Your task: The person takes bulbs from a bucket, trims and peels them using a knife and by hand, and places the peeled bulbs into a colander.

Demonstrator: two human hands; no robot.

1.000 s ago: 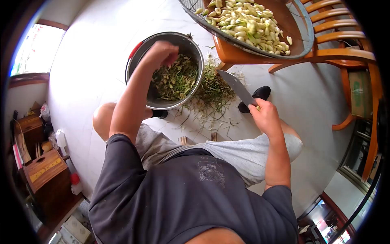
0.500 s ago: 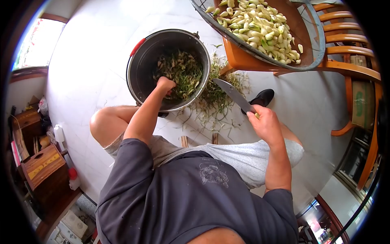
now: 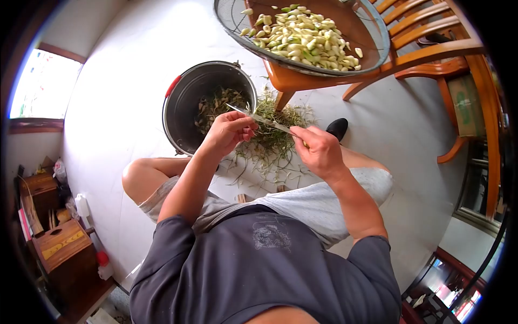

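My right hand (image 3: pixel 320 151) is closed round the handle of a kitchen knife (image 3: pixel 272 125), its blade pointing left and seen nearly edge-on. The blade meets the fingertips of my left hand (image 3: pixel 231 132), which is pinched on a small pale onion-like bulb (image 3: pixel 250 112), mostly hidden by the fingers and blade. Behind my left hand stands a dark metal bucket (image 3: pixel 175 113) with leafy, untrimmed bulbs (image 3: pixel 211 108) inside. Green and straw-coloured trimmings (image 3: pixel 278 143) lie heaped on the floor under the knife.
A round mesh sieve (image 3: pixel 302 69) of trimmed white bulbs (image 3: pixel 307 40) rests on a wooden chair (image 3: pixel 286 81) at the upper right. My shoe (image 3: pixel 337 128) is beside the trimmings. A wooden cabinet (image 3: pixel 60 243) stands at the left. Pale floor tiles (image 3: pixel 127 97) surround the bucket.
My left hand has come up out of the bucket, pinching a bulb. The knife has moved left to meet it, its blade turned edge-on. The view has shifted somewhat.
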